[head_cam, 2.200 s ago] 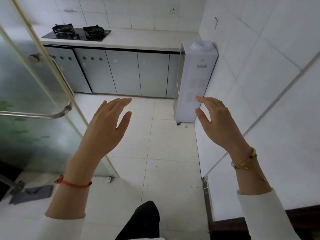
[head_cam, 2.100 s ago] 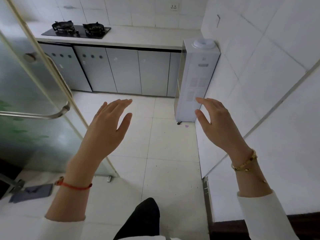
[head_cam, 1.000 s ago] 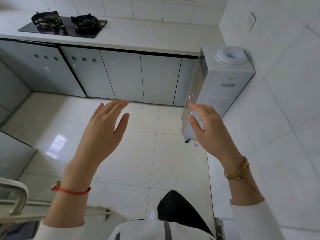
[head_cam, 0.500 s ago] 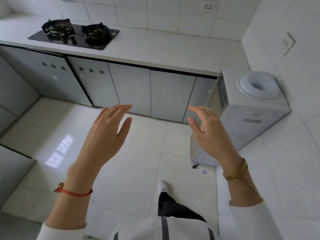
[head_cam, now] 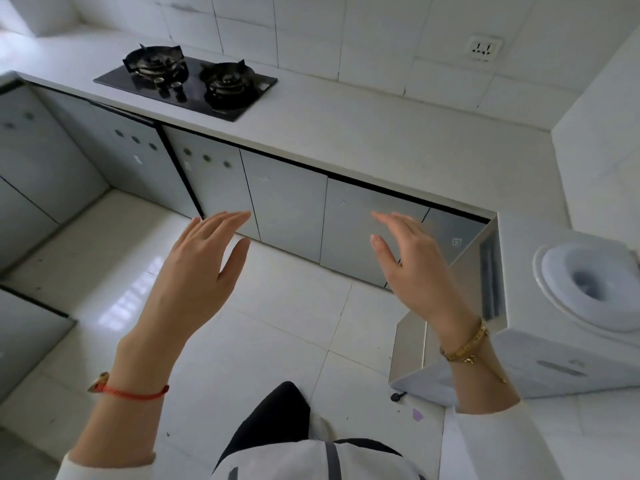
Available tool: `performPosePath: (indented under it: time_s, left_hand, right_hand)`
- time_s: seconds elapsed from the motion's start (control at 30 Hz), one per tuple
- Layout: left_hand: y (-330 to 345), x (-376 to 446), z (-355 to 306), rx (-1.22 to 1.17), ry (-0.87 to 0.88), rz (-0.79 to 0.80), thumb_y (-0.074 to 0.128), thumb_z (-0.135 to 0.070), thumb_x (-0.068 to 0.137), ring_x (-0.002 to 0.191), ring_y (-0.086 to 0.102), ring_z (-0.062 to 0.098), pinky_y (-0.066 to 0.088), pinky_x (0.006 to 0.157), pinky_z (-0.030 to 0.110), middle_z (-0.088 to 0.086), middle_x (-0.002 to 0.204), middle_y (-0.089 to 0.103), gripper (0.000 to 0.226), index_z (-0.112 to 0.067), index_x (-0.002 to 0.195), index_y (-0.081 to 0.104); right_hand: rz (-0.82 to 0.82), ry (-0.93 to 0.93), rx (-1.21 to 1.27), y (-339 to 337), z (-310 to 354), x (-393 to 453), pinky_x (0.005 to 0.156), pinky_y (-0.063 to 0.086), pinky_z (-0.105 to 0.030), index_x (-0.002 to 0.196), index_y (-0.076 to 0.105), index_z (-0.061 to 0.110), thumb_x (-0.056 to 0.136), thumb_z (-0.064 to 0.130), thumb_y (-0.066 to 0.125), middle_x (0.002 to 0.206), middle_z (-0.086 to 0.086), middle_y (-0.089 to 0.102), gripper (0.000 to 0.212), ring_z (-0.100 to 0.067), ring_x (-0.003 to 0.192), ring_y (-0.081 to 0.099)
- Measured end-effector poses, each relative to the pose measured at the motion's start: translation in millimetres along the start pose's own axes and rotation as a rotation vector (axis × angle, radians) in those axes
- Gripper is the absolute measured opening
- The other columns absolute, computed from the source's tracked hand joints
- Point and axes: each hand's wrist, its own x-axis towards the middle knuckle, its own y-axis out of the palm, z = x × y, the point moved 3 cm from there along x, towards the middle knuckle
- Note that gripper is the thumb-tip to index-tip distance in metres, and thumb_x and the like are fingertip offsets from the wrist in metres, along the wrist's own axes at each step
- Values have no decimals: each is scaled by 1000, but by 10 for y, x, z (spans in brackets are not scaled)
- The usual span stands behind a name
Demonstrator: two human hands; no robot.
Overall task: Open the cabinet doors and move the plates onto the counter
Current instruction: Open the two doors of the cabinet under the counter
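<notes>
A row of grey cabinet doors (head_cam: 287,209) runs under the white counter (head_cam: 363,133), and every door is closed. No plates are in sight. My left hand (head_cam: 197,268) is raised in front of me with fingers apart, holding nothing, short of the middle doors. My right hand (head_cam: 412,265) is also up and empty, in front of the door (head_cam: 360,220) near the right end. Neither hand touches a door.
A black two-burner gas hob (head_cam: 187,81) sits on the counter's left part. A white water dispenser (head_cam: 540,313) stands on the floor at the right, close to my right forearm. More grey cabinets (head_cam: 31,174) line the left side. The floor (head_cam: 284,306) is white tile.
I have walked in past a glass door and across the floor; the cabinets and counter are now much closer. Both hands stay raised and empty in the same pose.
</notes>
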Motion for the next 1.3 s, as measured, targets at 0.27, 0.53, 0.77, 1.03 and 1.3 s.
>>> performPosePath:
  time_s: [0.27, 0.53, 0.77, 1.03, 1.3]
  left_hand:
    - [312, 757, 297, -16, -53, 26, 45, -25, 99, 129, 52, 21, 20, 119, 31, 2, 137, 58, 40, -15, 138, 51]
    - [397, 1787, 765, -39, -62, 13, 44, -27, 98, 125, 55, 23, 26, 117, 38, 3, 134, 60, 40, -15, 136, 53]
    - [462, 2709, 1146, -14, -18, 58, 45, -26, 99, 123, 57, 22, 29, 118, 44, 3, 135, 59, 40, -13, 136, 53]
    - [608, 3325, 1346, -28, 18, 104, 46, -25, 100, 125, 55, 22, 28, 118, 41, 2, 137, 58, 40, -13, 138, 51]
    - [854, 3655, 1405, 7, 31, 135, 46, -26, 99, 128, 53, 19, 24, 119, 37, 0, 136, 59, 39, -15, 136, 53]
  right_hand:
    - [43, 9, 12, 238, -200, 864, 117, 30, -40, 141, 44, 15, 102, 29, 42, 142, -4, 50, 42, -17, 139, 37]
    - [39, 6, 36, 483, -172, 2017, 117, 31, -38, 140, 46, 15, 101, 30, 43, 141, -1, 51, 42, -14, 137, 38]
    - [1, 44, 57, 652, -146, 2878, 118, 29, -37, 140, 47, 16, 101, 29, 42, 141, -1, 51, 41, -15, 139, 37]
    - [16, 105, 33, 763, -249, 3358, 118, 29, -37, 139, 47, 16, 101, 29, 43, 141, -1, 52, 40, -16, 139, 37]
    - [48, 129, 44, 868, -474, 3645, 116, 31, -38, 139, 48, 15, 101, 30, 43, 140, -1, 53, 41, -16, 138, 38]
